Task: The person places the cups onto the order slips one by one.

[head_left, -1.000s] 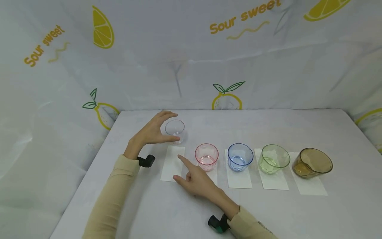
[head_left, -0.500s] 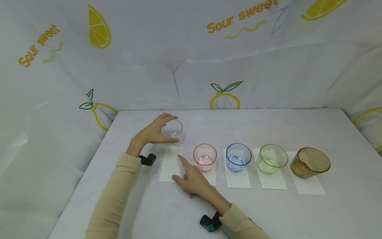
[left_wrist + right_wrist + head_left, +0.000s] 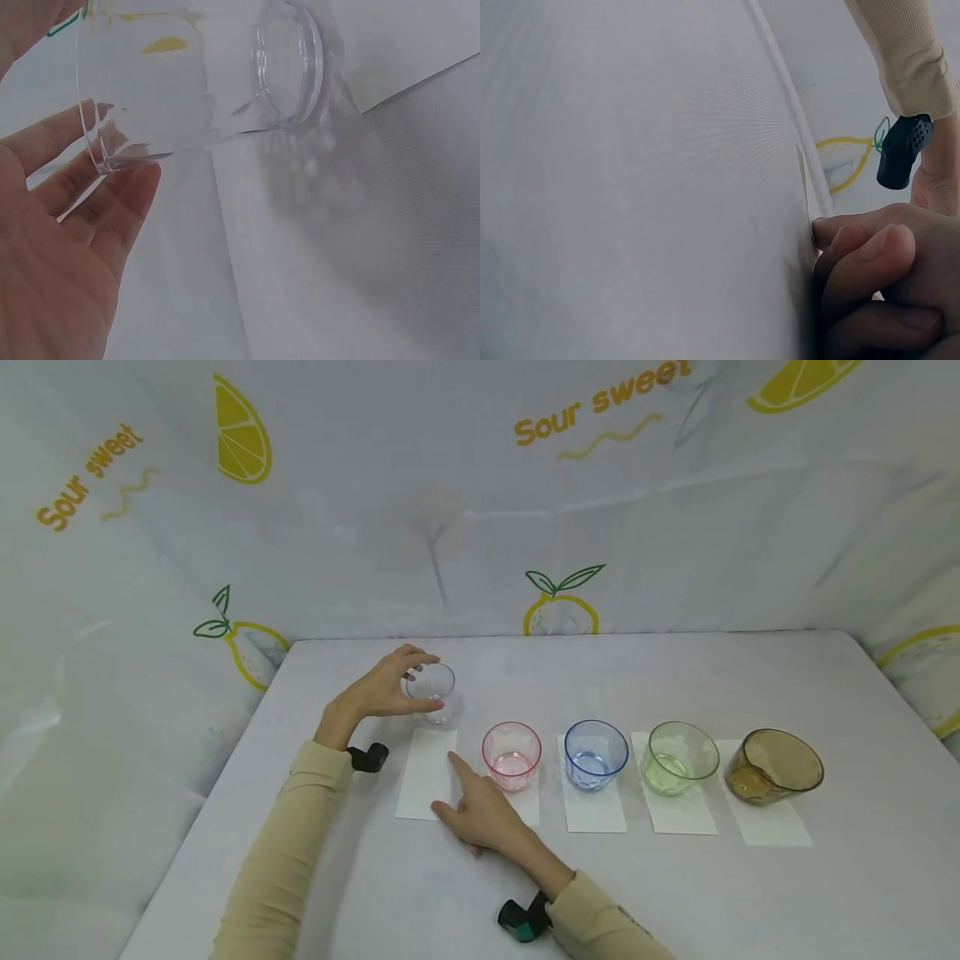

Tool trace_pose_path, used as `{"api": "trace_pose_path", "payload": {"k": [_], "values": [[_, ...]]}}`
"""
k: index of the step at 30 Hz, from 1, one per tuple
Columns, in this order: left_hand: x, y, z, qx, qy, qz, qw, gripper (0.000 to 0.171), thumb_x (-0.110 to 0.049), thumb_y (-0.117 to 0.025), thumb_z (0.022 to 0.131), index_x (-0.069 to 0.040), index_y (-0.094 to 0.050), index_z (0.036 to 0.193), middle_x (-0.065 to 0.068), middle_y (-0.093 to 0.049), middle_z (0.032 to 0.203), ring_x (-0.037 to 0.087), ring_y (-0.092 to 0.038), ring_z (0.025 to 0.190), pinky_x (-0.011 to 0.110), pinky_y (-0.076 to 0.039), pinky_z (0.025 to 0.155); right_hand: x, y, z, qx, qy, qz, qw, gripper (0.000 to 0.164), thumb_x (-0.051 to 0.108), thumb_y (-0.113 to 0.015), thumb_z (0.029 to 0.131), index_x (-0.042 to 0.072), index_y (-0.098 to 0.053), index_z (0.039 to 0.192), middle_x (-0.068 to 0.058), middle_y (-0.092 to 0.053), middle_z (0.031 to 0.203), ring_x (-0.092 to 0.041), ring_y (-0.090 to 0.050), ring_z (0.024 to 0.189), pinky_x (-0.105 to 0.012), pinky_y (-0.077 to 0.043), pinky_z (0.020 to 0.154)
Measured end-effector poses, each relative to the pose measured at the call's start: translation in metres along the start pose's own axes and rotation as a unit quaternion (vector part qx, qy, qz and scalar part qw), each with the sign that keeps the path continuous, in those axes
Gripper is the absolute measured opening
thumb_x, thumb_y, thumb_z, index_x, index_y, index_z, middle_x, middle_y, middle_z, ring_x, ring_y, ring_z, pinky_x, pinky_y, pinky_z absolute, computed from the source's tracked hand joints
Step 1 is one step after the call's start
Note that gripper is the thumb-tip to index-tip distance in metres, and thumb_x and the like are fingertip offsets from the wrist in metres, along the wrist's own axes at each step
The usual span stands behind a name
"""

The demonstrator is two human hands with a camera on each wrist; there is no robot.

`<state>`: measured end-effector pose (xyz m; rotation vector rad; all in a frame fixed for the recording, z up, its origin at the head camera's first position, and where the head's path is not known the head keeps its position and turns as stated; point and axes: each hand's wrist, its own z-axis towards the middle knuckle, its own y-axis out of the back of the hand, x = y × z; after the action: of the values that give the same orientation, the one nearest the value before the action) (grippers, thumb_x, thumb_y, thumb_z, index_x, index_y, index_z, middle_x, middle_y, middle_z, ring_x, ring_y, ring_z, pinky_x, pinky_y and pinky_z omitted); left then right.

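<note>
My left hand holds a clear drinking glass by its upper part, thumb on the near side and fingers around the far side. In the left wrist view, some fingertips show through the glass wall. Whether its base touches the table cannot be told. Just in front of it lies a white paper rectangle. My right hand rests at this paper's right side, index finger and thumb extended, the other fingers curled under. In the right wrist view, the index fingertip is low at the table surface.
To the right stand a pink glass, a blue glass, a green glass and a tilted-looking brown glass, each on white paper. A white cloth with lemon prints hangs behind the white table.
The left fingers have closed in around the clear glass, whose base has come slightly nearer. My right hand has shifted slightly left over the paper. The head view has turned a little.
</note>
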<state>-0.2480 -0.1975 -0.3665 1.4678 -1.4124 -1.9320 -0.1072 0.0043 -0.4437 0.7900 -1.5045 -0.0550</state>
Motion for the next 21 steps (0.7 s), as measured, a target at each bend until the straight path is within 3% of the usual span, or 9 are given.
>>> {"api": "trace_pose_path", "payload": {"k": [9,21], "values": [[0.003,0.001,-0.002,-0.015,-0.017,-0.008,0.9997,0.074,-0.032,-0.085,0.082,-0.002,-0.056,0.143,0.017,-0.053,0.143,0.039,-0.058,0.126,0.050,-0.052,0.103,0.002,-0.001,0.000,0.002,0.001,0.006,1.000,0.075,0.021,-0.069,0.097,0.003,-0.031,0.158,0.008,-0.046,0.045,-0.003,-0.043,0.029,-0.017,-0.030,0.034],[-0.011,0.012,-0.017,-0.033,-0.049,-0.005,0.9982,0.073,-0.032,-0.087,0.081,-0.003,-0.058,0.142,0.015,-0.056,0.138,0.037,-0.060,0.121,0.052,-0.052,0.100,0.000,0.001,0.000,0.001,-0.002,0.007,1.000,0.076,0.022,-0.069,0.096,0.002,-0.030,0.159,0.008,-0.045,0.044,-0.004,-0.043,0.029,-0.020,-0.032,0.037]]}}
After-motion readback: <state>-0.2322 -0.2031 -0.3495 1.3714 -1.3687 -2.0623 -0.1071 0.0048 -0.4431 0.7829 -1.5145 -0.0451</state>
